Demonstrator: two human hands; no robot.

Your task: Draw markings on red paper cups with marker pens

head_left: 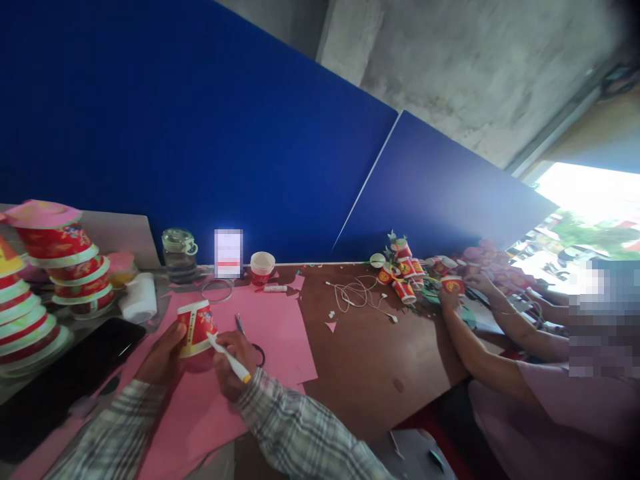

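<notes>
A red and white paper cup (196, 325) with a yellow lower band is in my left hand (163, 353), tilted, over the pink paper (287, 337). My right hand (235, 363) is closed around a white marker pen (231, 360) with a yellow end. The pen's tip is at the cup's right side; whether it touches the cup I cannot tell. Just beyond my right hand lies a pair of scissors (240, 324), partly hidden by the hand.
Stacked paper bowls (75, 267) and a dark phone (70, 380) are on the left. A glass jar (179, 257), a lit screen (229, 253) and a cup (262, 268) stand by the blue partition (225, 147). White earphones (350, 293) lie mid-table. A co-worker's hands (450, 300) hold a cup at right.
</notes>
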